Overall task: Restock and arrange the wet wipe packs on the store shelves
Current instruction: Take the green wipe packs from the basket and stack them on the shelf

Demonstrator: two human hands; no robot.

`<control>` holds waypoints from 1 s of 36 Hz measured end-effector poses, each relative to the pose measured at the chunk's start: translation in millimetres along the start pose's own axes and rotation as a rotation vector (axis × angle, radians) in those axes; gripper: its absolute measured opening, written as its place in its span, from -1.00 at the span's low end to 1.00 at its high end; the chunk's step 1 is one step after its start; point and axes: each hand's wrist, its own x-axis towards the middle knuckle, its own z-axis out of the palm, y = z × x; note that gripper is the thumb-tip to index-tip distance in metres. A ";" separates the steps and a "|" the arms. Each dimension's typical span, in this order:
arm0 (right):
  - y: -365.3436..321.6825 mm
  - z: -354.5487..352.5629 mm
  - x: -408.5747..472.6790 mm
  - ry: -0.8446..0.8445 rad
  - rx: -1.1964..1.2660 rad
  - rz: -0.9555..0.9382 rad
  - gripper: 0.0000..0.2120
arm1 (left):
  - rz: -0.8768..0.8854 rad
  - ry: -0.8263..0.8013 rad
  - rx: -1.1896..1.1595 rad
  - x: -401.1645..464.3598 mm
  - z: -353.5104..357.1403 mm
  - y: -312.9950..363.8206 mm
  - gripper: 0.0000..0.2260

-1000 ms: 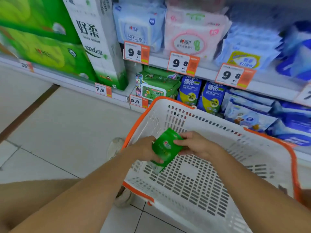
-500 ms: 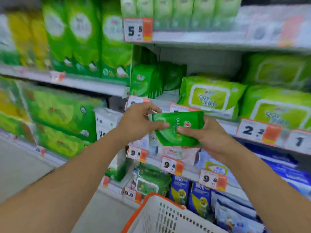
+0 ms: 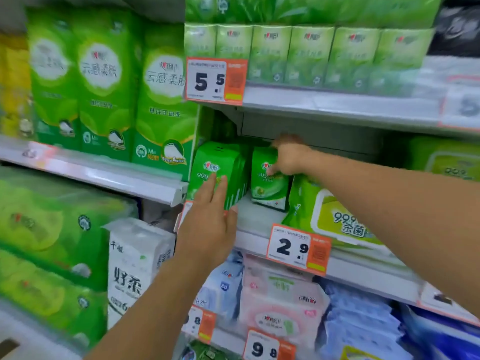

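1. Right hand (image 3: pixel 287 158) grip pinches the top of a green wipe pack (image 3: pixel 268 183), standing it upright on the shelf (image 3: pixel 255 220).
2. Left hand (image 3: pixel 207 224), fingers spread flat, braces the pack row (image 3: pixel 220 172) just left so it likely won't topple.

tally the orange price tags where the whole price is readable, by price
5.5 tag: 1
2.9 tag: 1
9.8 tag: 1
Total: 3
The other tags are blurred or partly hidden, so they are not counted.
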 end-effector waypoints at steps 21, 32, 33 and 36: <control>38.4 65.0 104.2 0.140 0.436 0.453 -0.09 | 0.020 0.093 0.076 26.8 6.0 -24.5 -0.42; 35.1 59.6 100.4 0.182 0.502 0.309 -0.53 | 0.093 -0.089 0.004 17.9 -9.1 -37.6 -0.43; 35.9 61.4 102.4 0.184 0.521 0.305 -0.53 | 0.092 -0.097 0.003 17.3 -9.8 -38.5 -0.43; 36.1 62.9 101.3 0.135 0.493 0.309 -0.57 | 0.097 -0.114 0.025 16.0 -12.0 -38.9 -0.43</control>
